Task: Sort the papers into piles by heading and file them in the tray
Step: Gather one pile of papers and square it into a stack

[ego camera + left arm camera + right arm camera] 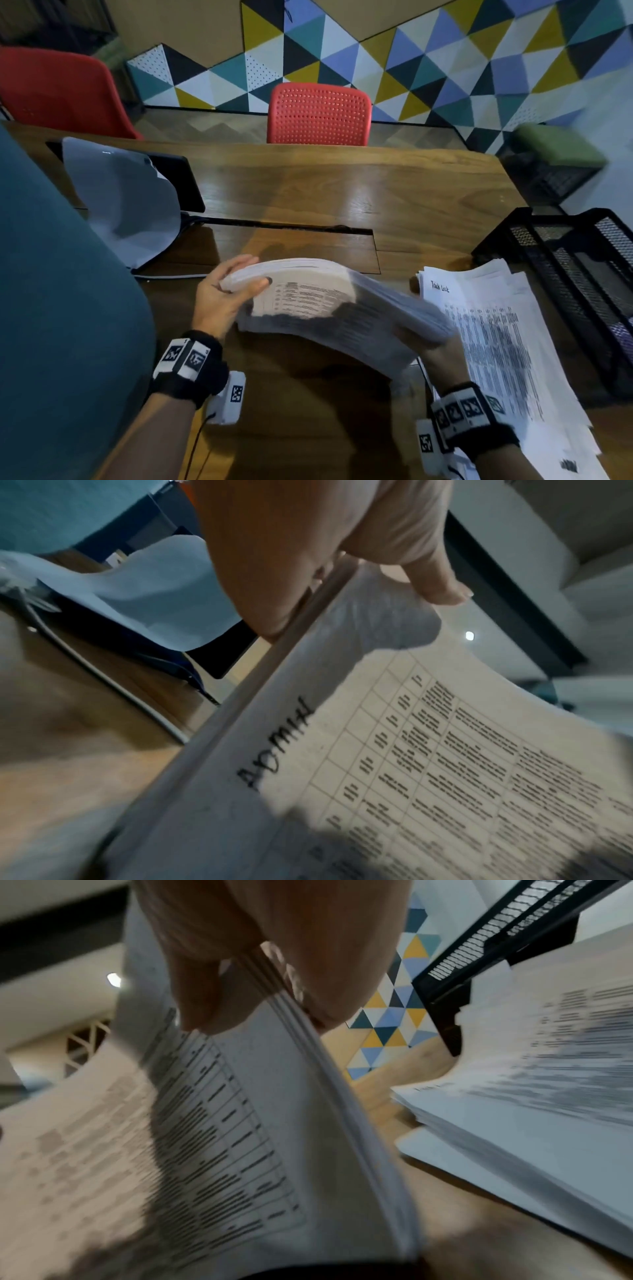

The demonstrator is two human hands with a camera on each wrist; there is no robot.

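You have the thick stack of papers (pixel 329 308) in both hands, lifted off the wooden table (pixel 342 192) at the centre of the head view. Your left hand (pixel 222 298) grips the stack's left edge, thumb on top and fingers curled behind. Your right hand (pixel 442 356) is mostly hidden under the stack's lower right corner in the head view; the right wrist view shows its fingers (pixel 205 1001) pinching the sheet edges, so it is closed on the stack too.

The top sheet is a printed table with a handwritten heading (pixel 277 745) at the lower middle of the left wrist view; it looks like "ADMIN", though blurred.

Handling: the stack sags and bows between your hands, so it is floppy and probably fairly heavy. The loose sheets fan at the right edge and may slide. Keep a grip on both short edges, or support it from below, and square it on the table before filing.

A second pile (pixel 496 342), headed "Task List", lies flat at the right of the head view. It sits just beside the black mesh tray (pixel 548 240) at the right edge, possibly touching it. A pale folder or sheet (pixel 123 205) lies at the left, apart from the work.
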